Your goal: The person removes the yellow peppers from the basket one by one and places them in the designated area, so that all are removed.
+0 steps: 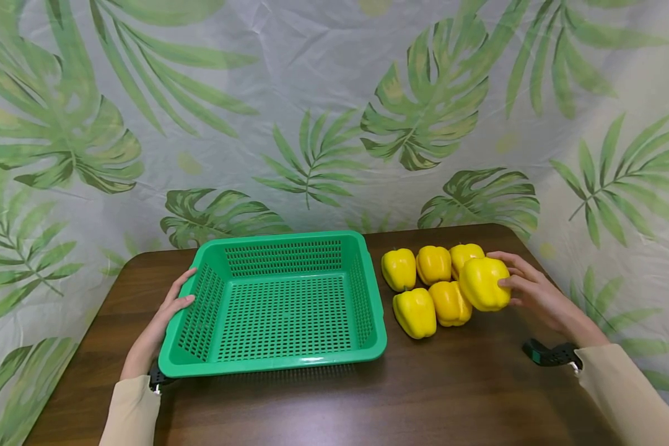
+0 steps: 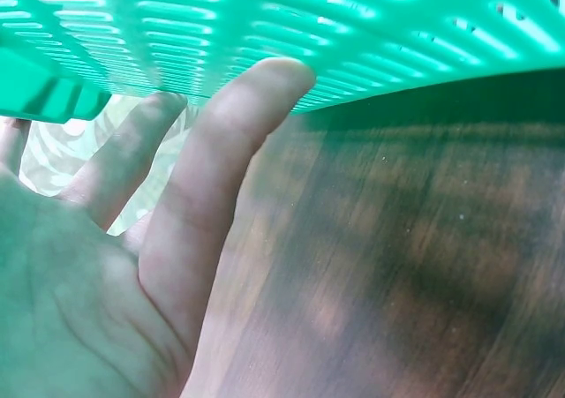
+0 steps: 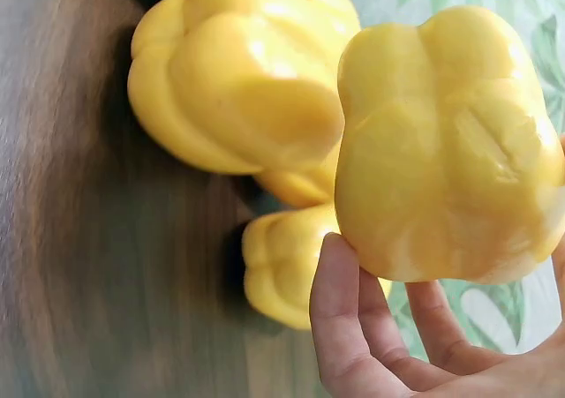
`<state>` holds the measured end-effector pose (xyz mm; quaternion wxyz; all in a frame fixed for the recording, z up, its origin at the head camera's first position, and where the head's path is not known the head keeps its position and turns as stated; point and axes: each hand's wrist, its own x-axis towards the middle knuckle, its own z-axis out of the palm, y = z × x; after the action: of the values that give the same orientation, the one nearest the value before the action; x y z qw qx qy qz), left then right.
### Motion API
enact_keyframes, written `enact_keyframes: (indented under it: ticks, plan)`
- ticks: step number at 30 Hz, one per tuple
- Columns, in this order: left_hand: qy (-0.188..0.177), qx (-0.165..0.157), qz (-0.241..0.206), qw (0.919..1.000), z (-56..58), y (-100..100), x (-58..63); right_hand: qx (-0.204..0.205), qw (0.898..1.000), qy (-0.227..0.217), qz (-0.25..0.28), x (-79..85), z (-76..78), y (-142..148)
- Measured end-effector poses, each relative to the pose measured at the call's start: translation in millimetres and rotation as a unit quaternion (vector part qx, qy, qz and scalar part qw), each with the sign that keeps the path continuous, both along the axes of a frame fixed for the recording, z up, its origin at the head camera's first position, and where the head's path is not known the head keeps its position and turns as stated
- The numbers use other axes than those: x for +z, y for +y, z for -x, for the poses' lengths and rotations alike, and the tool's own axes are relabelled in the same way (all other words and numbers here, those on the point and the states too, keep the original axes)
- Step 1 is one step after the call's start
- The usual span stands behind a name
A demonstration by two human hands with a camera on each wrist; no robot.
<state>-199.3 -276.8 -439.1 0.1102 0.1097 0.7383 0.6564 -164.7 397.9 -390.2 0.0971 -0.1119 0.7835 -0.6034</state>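
A yellow bell pepper (image 1: 485,284) is held up in my right hand (image 1: 537,291), with fingers and thumb at its sides. In the right wrist view, the held bell pepper (image 3: 446,151) hides part of the others. On the table, several more yellow bell peppers (image 1: 415,313) lie grouped beside the green plastic basket (image 1: 273,367). My left hand (image 1: 164,319) rests against the left side of that basket, its fingers extended at the rim. The left wrist view shows the fingers (image 2: 207,168) touching the slotted outer wall (image 2: 371,27).
The dark wooden table (image 1: 334,409) has rounded far corners. Behind it hangs a leaf-patterned cloth (image 1: 312,80), close to the table's back edge. Black straps (image 1: 552,353) circle both wrists at the pale sleeves.
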Motion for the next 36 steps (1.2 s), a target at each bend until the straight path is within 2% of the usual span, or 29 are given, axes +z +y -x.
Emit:
enact_keyframes:
  ticks: [7, 16, 21, 28, 36]
  plan:
    - [0.009, -0.004, -0.022, 0.9997, 1.9, 0, -0.9, 0.001, 1.0, 0.003, 0.006, -7.0, -2.6, 13]
    - [0.047, 0.004, -0.034, 0.9983, 7.8, 3, -3.1, -0.009, 1.0, -0.014, -0.009, -20.1, -5.0, 24]
    - [0.021, -0.002, -0.025, 0.9995, 4.1, 1, -1.8, -0.006, 1.0, -0.019, -0.012, -27.0, -6.4, 27]
    - [0.022, -0.001, -0.028, 0.9994, 4.9, 1, -0.4, 0.002, 0.999, -0.041, -0.013, -36.5, -6.9, 30]
    - [-0.003, -0.004, 0.0, 1.0, 0.6, 0, 0.9, 0.014, 0.999, -0.042, -0.02, -44.6, -7.9, 30]
